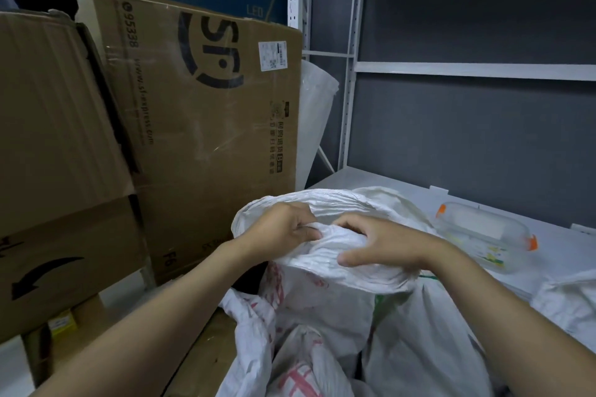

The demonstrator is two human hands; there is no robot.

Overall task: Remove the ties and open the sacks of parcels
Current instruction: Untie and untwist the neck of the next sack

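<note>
Fabric at the neck of the white woven plastic sack [325, 300] is gathered into a thick, crumpled roll with both hands on it. The step in hand looks to be working the mouth loose, either hunting for the tie or spreading the cloth. No tie shows anywhere, and whether one sits buried in the folds cannot be told. The sack stands upright directly in front of the person, its red-printed body dropping below the roll, with more white sacking crumpled at its foot.

The left hand [280, 229] grips the roll's left side, its fingers [306, 231] curled tight and pinching a ridge of cloth at the centre. The right hand [390, 243] clamps the right side, thumb pressed against the near face of the roll and the other fingers hooked over the top into a fold. The two sets of fingertips lie close together with a small hump of fabric between them.

The next move, as I judge it, is to pull the two pinches apart to open the gather, feeling for any cord — woven plastic is likely slippery and springy, so a firm hold matters.

Just beyond on the right, a clear plastic container with orange ends [483, 232] lies on the pale grey metal shelf [558, 256]. To the left leans a large brown cardboard box with black SF print [206, 138].
</note>
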